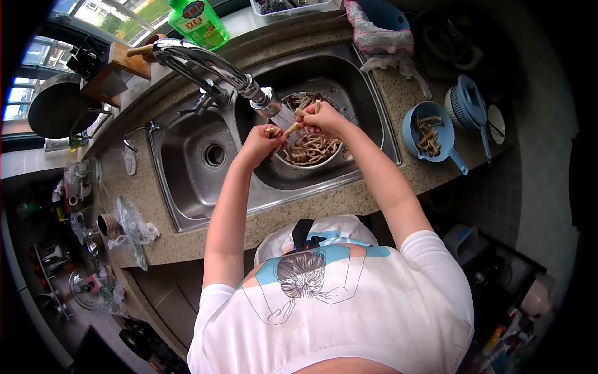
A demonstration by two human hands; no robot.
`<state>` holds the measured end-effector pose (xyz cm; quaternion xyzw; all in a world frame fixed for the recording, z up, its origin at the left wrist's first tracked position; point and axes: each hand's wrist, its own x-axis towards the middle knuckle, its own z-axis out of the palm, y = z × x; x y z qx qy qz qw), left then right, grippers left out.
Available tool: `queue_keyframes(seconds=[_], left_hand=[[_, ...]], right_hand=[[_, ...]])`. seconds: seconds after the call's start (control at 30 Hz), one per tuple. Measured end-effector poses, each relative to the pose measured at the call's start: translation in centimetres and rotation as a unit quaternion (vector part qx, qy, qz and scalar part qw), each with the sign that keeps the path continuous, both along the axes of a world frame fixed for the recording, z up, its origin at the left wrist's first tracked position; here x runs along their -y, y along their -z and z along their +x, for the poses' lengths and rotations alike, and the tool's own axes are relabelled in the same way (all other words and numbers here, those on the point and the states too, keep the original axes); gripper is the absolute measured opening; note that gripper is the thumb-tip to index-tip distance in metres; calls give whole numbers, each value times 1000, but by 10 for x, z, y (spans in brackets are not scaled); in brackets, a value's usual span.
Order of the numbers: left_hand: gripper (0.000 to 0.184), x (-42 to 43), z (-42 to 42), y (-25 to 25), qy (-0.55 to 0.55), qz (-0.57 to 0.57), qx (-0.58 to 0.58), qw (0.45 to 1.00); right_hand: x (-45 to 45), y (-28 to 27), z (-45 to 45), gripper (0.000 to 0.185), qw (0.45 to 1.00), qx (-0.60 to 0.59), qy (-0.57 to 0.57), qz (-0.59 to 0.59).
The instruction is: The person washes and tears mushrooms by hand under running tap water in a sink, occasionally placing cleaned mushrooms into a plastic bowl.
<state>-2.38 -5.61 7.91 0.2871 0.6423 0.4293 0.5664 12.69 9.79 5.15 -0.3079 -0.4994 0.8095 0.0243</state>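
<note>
Both my hands are over a metal bowl (pixel 304 166) of long-stemmed brown mushrooms (pixel 319 151) in the right sink basin (pixel 280 180). Closed fingers of my left hand (pixel 258 147) grip a mushroom (pixel 291 129), its pale stem reaching toward the other hand. My right hand (pixel 325 121) is closed too, with pale mushroom stems poking out between its fingers. Water runs from the chrome faucet (pixel 266 101) beside my hands into the bowl. Whether both hands hold the same mushroom I cannot tell.
Right of the sink, a blue handled strainer (pixel 411 128) holds several mushrooms. Another blue strainer (pixel 468 103) stands beyond it. Behind the sink are a green detergent bottle (pixel 198 25) and a knife block (pixel 118 75). Plastic bags (pixel 131 225) lie on the left counter.
</note>
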Motion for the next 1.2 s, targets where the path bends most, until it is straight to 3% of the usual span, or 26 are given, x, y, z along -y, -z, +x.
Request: queue_keyframes(seconds=[0.17,0.4,0.5,0.63,0.7,0.93,1.03,1.13,1.2], left_hand=[[4,-2,2,10,-8,3,9,1000],[2,-5,3,11,-33,-5,51,998],[3,-6,3,14,-13,-5,33,999],[7,-6,1,13,-9,-18,47,999],[9,-5,-1,8,-8,-12,85,996],[16,-35,13,-4,-138,16,233,963],[27,-47,10,14,-212,78,423,878],[26,-44,8,17,-219,86,484,843],[26,-41,10,20,-263,76,433,859]], right_hand=[[11,-7,-3,8,998,-27,-26,51],[9,-6,0,8,999,-34,19,-9],[13,-2,-2,9,996,-33,-22,78],[7,13,-7,7,993,1,104,61],[1,14,1,9,983,4,172,58],[14,23,10,15,990,25,135,22],[15,27,15,12,988,31,147,17],[17,27,19,8,987,30,155,20],[21,30,16,6,987,14,160,20]])
